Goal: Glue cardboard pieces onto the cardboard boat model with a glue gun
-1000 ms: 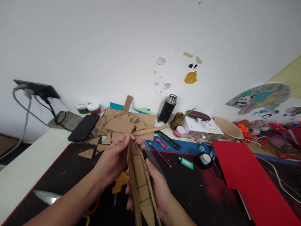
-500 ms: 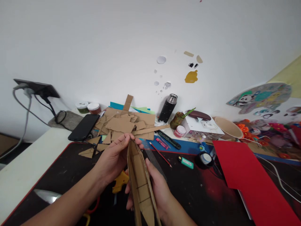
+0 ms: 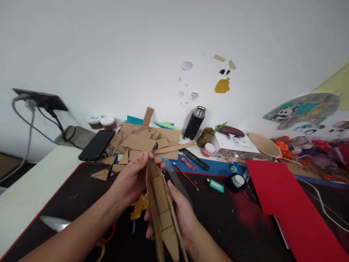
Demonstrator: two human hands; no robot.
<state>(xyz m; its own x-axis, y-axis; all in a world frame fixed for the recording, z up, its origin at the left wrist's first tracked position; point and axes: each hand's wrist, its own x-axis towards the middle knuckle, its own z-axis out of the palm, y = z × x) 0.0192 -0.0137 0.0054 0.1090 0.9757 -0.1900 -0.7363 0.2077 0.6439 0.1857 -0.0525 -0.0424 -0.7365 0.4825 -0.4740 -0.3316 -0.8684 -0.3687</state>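
A long cardboard boat-shaped shell (image 3: 163, 211) with a pointed far end and thin raised side walls is held above the dark mat. Pencil or pen lines cross its floor. At the pointed tip, my left hand (image 3: 137, 171) pinches the joined walls. Lower down, my right hand (image 3: 181, 213) is wrapped round the shell, its thumb along the right wall and fingers showing at the left. Partly hidden behind my left wrist is a yellow glue gun (image 3: 139, 207). Scissors (image 3: 56, 222) lie beneath my left forearm, with red and yellow handle loops.
Cardboard scraps (image 3: 140, 142) are heaped at the back. Beside them lie a black phone (image 3: 97, 145), a cutter knife (image 3: 195, 159), a red pencil (image 3: 187, 177) and a turquoise lighter (image 3: 215, 185). A black flask (image 3: 195, 123) stands by the wall; red sheets (image 3: 294, 203) cover the right.
Both hands keep their hold on the cardboard shell, which has shifted very slightly left in view. The background sits a little higher in the picture.
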